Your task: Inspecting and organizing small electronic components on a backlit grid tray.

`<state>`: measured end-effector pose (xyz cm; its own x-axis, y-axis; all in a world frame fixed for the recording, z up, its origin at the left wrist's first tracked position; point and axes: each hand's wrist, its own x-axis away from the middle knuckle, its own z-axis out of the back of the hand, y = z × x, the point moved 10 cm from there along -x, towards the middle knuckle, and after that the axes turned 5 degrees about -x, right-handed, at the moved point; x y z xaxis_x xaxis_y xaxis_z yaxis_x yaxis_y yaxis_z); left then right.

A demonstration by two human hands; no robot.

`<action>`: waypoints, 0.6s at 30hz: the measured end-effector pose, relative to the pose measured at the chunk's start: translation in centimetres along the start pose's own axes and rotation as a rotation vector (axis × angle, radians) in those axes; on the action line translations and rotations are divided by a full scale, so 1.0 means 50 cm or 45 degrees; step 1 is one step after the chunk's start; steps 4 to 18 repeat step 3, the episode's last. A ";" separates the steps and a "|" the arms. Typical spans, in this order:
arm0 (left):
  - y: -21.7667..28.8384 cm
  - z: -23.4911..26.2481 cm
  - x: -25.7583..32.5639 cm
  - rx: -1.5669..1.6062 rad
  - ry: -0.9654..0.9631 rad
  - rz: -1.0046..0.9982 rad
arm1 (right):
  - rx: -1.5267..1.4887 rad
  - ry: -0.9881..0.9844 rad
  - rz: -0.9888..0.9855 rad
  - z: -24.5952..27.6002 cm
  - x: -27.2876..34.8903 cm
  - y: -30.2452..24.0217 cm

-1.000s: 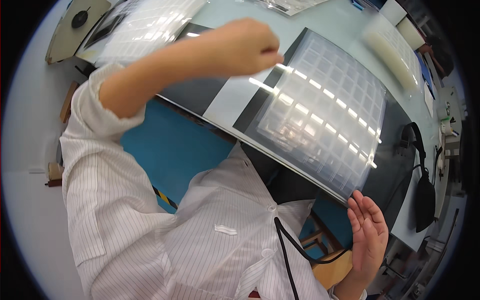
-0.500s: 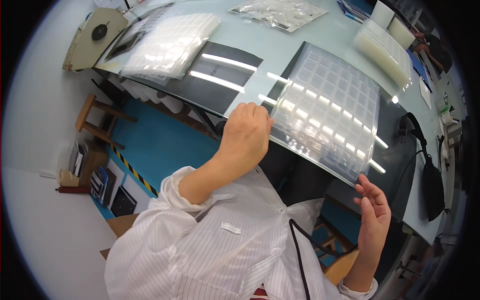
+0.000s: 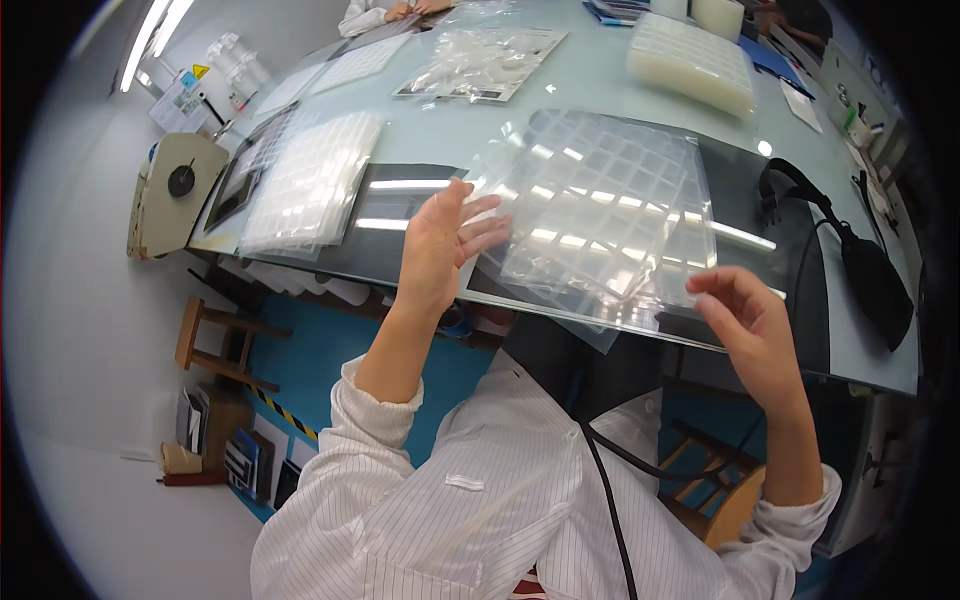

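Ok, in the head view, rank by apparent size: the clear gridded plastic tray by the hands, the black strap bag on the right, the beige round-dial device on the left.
1. Clear gridded plastic tray
2. Black strap bag and beige round-dial device: alike, unsure.

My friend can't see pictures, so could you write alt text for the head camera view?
A person in a white striped coat handles a clear plastic sheet of square pockets on a dark mat, left hand flat on its edge, right hand open at its near corner. More pocketed sheets lie to the left on the pale table.
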<state>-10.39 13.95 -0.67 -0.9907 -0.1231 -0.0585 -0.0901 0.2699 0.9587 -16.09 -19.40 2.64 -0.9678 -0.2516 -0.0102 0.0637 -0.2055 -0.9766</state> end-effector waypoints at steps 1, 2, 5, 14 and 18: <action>-0.013 0.000 0.001 -0.161 0.005 0.003 | 0.063 0.005 0.032 0.009 -0.027 -0.009; -0.025 -0.008 -0.002 -0.129 -0.147 -0.033 | 0.168 0.035 0.035 0.023 -0.056 -0.011; -0.028 -0.020 -0.009 -0.130 -0.176 -0.029 | 0.276 0.068 0.030 0.036 -0.092 -0.008; -0.028 -0.020 -0.009 -0.130 -0.176 -0.029 | 0.276 0.068 0.030 0.036 -0.092 -0.008; -0.028 -0.020 -0.009 -0.130 -0.176 -0.029 | 0.276 0.068 0.030 0.036 -0.092 -0.008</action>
